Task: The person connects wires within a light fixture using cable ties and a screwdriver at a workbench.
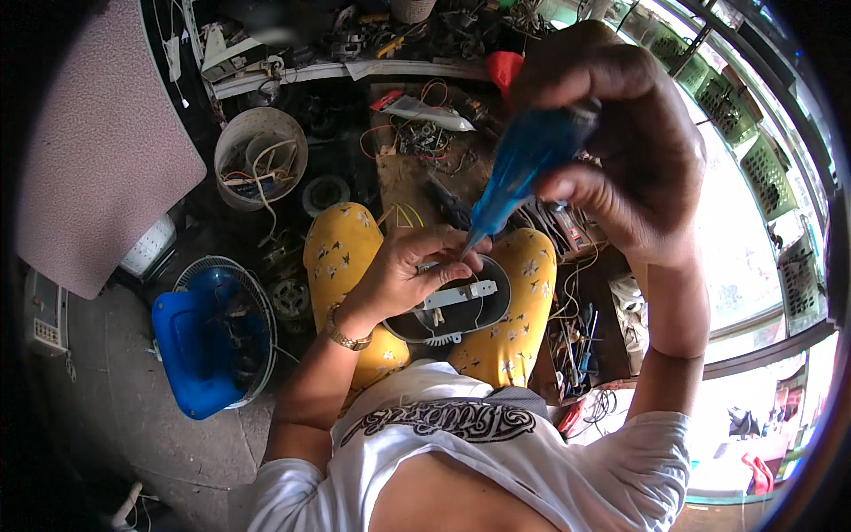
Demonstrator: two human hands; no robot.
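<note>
My right hand [651,155] is raised close to the camera, its fingers closed round the translucent blue handle of a screwdriver [523,164]. The screwdriver slants down to the left, and its tip meets the fingertips of my left hand [412,266]. Those fingers are pinched together; whatever is between them is too small to make out. Below them an oval, dark-bottomed appliance housing [483,317] with a grey rim rests between my knees. A pale strip [456,295] with a small white block at its end crosses the housing, and a thin wire runs inside.
Beyond my knees, a wooden board [399,182] bears wires, small parts and a clear plastic packet [430,113]. At left stand a white bucket [261,160] of scraps and a blue basin [191,350] in a round wire guard. Several tools [581,350] lie at right.
</note>
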